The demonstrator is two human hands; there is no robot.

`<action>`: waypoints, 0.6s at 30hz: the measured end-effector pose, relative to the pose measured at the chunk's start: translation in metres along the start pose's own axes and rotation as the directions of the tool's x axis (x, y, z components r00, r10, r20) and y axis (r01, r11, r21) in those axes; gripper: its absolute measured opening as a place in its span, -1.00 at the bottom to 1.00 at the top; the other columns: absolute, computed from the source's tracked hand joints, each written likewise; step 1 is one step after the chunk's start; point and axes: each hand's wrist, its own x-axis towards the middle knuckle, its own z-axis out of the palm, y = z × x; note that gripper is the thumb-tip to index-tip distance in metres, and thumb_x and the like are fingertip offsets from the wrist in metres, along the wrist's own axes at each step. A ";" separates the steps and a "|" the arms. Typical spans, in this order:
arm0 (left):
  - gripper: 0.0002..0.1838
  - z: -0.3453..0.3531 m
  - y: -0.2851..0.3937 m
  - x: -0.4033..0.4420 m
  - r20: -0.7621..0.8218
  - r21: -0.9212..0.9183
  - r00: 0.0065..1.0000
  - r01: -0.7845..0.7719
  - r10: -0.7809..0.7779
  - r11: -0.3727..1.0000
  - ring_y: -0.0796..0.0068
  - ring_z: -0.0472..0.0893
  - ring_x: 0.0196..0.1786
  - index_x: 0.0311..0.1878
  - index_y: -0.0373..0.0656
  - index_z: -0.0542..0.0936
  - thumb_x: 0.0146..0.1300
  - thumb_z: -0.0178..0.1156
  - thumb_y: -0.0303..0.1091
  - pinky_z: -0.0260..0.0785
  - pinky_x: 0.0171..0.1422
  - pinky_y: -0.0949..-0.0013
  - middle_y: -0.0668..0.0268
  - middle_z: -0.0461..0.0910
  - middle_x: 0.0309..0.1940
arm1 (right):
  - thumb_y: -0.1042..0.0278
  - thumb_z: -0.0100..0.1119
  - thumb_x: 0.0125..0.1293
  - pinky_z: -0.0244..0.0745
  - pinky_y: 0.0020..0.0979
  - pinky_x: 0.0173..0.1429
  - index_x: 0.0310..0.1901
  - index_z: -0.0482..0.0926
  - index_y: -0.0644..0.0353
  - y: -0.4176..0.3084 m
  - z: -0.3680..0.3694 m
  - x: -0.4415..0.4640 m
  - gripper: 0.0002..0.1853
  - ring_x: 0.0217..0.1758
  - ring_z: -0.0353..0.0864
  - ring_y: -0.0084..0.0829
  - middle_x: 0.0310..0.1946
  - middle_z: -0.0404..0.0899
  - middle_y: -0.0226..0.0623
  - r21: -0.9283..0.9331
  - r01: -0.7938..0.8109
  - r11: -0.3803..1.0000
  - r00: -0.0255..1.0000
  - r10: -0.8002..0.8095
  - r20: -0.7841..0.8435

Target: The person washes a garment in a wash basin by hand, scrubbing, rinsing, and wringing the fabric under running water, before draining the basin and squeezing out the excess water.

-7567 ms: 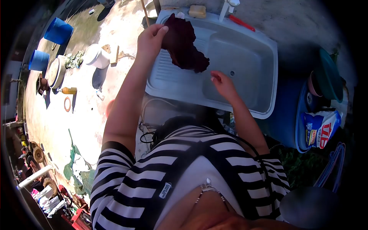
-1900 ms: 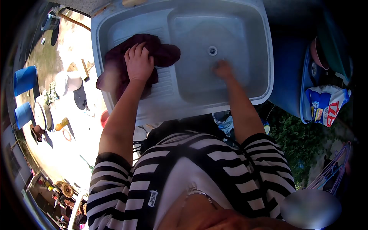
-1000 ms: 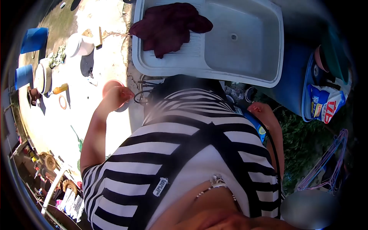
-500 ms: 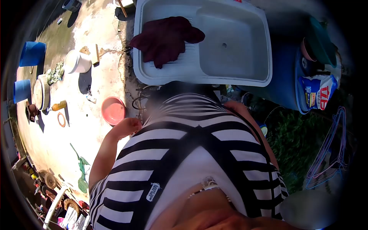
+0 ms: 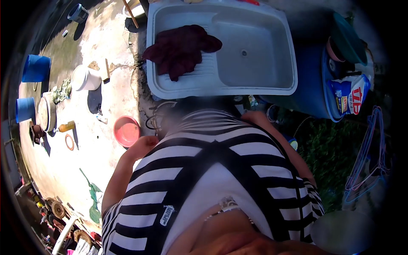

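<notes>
Both our left hand [image 5: 146,144] and right hand [image 5: 256,117] have dropped from the sink [image 5: 225,91] to waist level, each grip impossible to tell; the maroon cloth [image 5: 180,49] is laid down, rumpled, on the ribbed drainboard [image 5: 205,70], anything left undone unclear.

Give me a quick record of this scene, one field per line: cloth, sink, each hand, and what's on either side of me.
cloth: dark red, crumpled on the ribbed side, edge lapping over the rim
sink: light-coloured, drain uncovered
left hand: low by the waist, off the cloth; fingers unclear
right hand: by the waist, partly hidden, off the cloth
left side: red basin, white bucket on the ground
right side: blue barrel, printed bag, hangers
</notes>
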 end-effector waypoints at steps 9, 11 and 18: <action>-0.82 0.011 -0.054 0.003 0.210 -0.223 0.970 0.167 -0.120 0.961 0.71 0.58 -0.17 -0.04 -0.32 0.68 0.44 0.32 -0.40 0.47 -0.09 0.47 0.46 0.71 -0.25 | 0.36 0.20 0.49 0.65 -0.24 0.08 0.05 0.76 0.10 0.032 0.032 0.034 -0.79 -0.09 0.76 -0.27 -0.11 0.77 -0.15 0.339 -0.099 0.935 0.991 0.061 0.123; -0.79 0.015 -0.042 -0.017 0.087 -0.171 0.987 0.145 -0.132 0.974 0.71 0.59 -0.19 0.00 -0.33 0.69 0.42 0.34 -0.40 0.49 -0.09 0.48 0.46 0.72 -0.25 | 0.33 0.24 0.47 0.64 -0.26 0.09 0.03 0.77 0.08 0.024 0.021 0.028 -0.80 -0.07 0.77 -0.29 -0.09 0.77 -0.19 0.170 -0.003 0.985 0.998 -0.007 0.058; -0.76 0.014 -0.082 -0.046 0.198 -0.157 0.967 0.190 -0.158 0.969 0.69 0.60 -0.18 0.02 -0.36 0.73 0.39 0.35 -0.41 0.51 -0.04 0.46 0.44 0.75 -0.22 | 0.24 0.39 0.36 0.66 -0.28 -0.09 -0.20 0.79 0.10 -0.012 0.004 0.044 -0.86 -0.23 0.78 -0.33 -0.33 0.77 -0.28 0.260 0.149 0.954 0.986 -0.123 -0.114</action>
